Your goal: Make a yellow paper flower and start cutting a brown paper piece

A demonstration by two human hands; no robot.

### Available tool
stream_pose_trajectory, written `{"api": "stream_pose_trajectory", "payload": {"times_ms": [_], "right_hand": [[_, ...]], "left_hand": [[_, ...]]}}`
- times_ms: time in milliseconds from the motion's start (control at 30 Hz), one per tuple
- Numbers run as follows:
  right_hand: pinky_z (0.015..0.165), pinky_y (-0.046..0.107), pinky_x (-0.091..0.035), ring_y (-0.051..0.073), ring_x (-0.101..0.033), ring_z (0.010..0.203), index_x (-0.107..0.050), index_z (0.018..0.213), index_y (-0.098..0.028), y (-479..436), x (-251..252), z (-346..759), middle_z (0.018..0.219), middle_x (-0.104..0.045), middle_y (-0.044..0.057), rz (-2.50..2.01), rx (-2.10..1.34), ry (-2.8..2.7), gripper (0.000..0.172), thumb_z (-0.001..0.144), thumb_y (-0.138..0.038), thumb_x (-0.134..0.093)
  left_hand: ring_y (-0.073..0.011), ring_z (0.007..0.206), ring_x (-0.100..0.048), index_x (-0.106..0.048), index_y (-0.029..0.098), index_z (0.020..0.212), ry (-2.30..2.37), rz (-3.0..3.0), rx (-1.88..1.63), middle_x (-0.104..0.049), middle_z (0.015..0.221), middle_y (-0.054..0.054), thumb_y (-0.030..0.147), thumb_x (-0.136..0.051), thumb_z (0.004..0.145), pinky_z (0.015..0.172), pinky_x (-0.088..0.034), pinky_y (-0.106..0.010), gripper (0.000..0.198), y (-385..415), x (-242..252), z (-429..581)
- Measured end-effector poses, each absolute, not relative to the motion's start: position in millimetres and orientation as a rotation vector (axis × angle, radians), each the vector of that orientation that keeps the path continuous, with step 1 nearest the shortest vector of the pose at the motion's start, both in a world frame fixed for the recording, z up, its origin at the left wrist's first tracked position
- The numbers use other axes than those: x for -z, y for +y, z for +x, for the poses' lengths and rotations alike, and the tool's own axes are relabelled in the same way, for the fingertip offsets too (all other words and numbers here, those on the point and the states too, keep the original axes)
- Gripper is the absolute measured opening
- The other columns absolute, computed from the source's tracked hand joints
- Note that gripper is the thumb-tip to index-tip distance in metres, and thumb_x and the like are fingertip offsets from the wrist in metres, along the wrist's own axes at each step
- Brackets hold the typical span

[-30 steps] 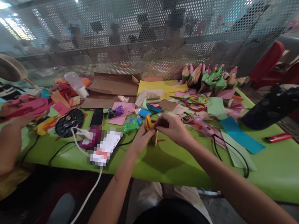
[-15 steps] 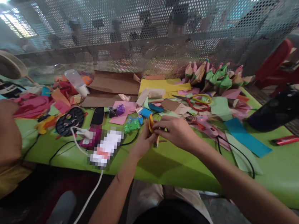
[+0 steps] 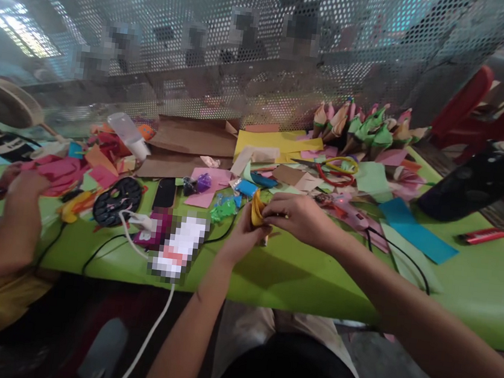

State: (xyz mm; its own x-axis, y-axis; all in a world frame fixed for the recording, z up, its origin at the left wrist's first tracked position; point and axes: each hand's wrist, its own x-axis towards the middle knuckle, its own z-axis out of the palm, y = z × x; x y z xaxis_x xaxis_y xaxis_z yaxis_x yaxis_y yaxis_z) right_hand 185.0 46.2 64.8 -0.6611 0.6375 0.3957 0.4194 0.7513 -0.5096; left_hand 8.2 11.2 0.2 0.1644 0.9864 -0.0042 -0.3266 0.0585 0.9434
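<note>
Both my hands meet over the green table [image 3: 296,279] near its front edge. My left hand [image 3: 243,238] pinches a small folded piece of yellow paper [image 3: 256,209] from below. My right hand [image 3: 299,219] closes its fingers on the same yellow paper from the right. Just beyond them lie blue and green paper scraps [image 3: 225,209] and a black cable [image 3: 397,254].
Coloured paper sheets, brown card [image 3: 194,140], scissors with red and yellow handles [image 3: 334,169] and a row of paper cones [image 3: 363,129] cover the far table. A phone [image 3: 165,193], a black disc [image 3: 118,200] and a white charger cable [image 3: 144,334] lie left. A co-worker's arms [image 3: 6,228] work at left.
My hands have stayed together on the yellow paper, turning it slightly. The co-worker's hands at left have shifted over the pink paper.
</note>
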Motion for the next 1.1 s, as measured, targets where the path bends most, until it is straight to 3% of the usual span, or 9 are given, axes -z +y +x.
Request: {"api": "stream_pose_trajectory", "payload": {"times_ms": [133,333,533,667,867,1100], "right_hand": [[0.073,0.026,-0.045,0.017,-0.067,0.082,-0.08,0.095,-0.019,47.1,-63.8,188.1,0.093,-0.072,0.007,-0.726,-0.493,-2.402,0.016,0.095,-0.018,-0.065],[0.073,0.027,-0.044,0.018,-0.065,0.083,-0.079,0.098,-0.019,48.1,-64.6,188.8,0.092,-0.07,0.008,-0.677,-0.421,-2.447,0.017,0.098,-0.02,-0.062],[0.071,0.026,-0.042,0.018,-0.064,0.082,-0.079,0.096,-0.02,48.9,-62.7,188.5,0.092,-0.069,0.007,-0.657,-0.406,-2.457,0.02,0.1,-0.024,-0.06],[0.07,0.026,-0.042,0.018,-0.065,0.083,-0.079,0.098,-0.021,48.6,-59.9,190.3,0.092,-0.07,0.007,-0.672,-0.379,-2.466,0.021,0.1,-0.024,-0.059],[0.072,0.027,-0.044,0.018,-0.067,0.084,-0.079,0.096,-0.02,49.9,-53.6,194.1,0.095,-0.072,0.008,-0.702,-0.38,-2.432,0.02,0.099,-0.022,-0.059],[0.07,0.027,-0.044,0.018,-0.067,0.081,-0.078,0.095,-0.02,47.3,-50.1,193.9,0.09,-0.072,0.008,-0.711,-0.37,-2.44,0.021,0.098,-0.019,-0.058]], "left_hand": [[-0.0098,0.072,-0.058,-0.062,0.025,0.114,0.882,0.992,-1.214,-0.067,0.089,0.005,0.018,-0.085,0.064,0.072,-0.053,-0.024,0.055,9.2,-2.1,5.7],[-0.009,0.069,-0.058,-0.065,0.025,0.112,0.81,0.966,-1.221,-0.066,0.087,0.005,0.024,-0.084,0.067,0.065,-0.049,-0.023,0.049,8.0,-1.0,3.1],[-0.0126,0.084,-0.064,-0.068,0.026,0.119,0.813,0.976,-1.269,-0.067,0.095,0.001,0.049,-0.084,0.077,0.074,-0.053,-0.024,0.05,8.5,1.4,0.1],[-0.013,0.071,-0.064,-0.065,0.024,0.12,0.842,0.996,-1.213,-0.068,0.088,0.001,0.058,-0.079,0.079,0.064,-0.052,-0.025,0.056,9.5,2.3,1.7],[-0.0158,0.076,-0.067,-0.062,0.022,0.122,0.878,1.015,-1.204,-0.07,0.096,-0.002,0.06,-0.077,0.08,0.067,-0.053,-0.028,0.058,8.3,1.4,1.8],[-0.0167,0.085,-0.066,-0.065,0.024,0.11,0.978,1.001,-1.229,-0.069,0.101,-0.003,0.063,-0.076,0.079,0.07,-0.053,-0.027,0.052,11.8,6.3,1.7]]}}
